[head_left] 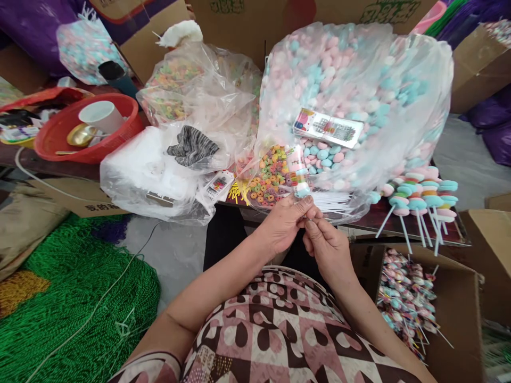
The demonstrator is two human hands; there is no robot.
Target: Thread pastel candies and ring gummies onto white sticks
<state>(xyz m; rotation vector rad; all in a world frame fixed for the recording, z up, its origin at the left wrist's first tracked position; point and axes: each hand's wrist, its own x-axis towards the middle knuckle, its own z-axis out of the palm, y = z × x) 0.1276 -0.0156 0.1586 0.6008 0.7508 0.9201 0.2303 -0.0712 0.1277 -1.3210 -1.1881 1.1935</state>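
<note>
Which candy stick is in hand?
The candy stick in a printed wrapper, gripped by the left hand. The others sit apart: an unwrapped bunch rightward, a wrapped pile in the carton.

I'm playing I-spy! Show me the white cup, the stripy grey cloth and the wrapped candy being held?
White cup (104, 118): head view, around its middle.
Stripy grey cloth (192, 146): head view, on its striped middle.
Wrapped candy being held (297, 171): head view, on its wrapper's middle.

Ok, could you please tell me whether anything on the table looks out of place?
Perhaps the striped cloth: it lies crumpled on a plastic bag, an odd fabric piece near the loose candy rings.
</note>
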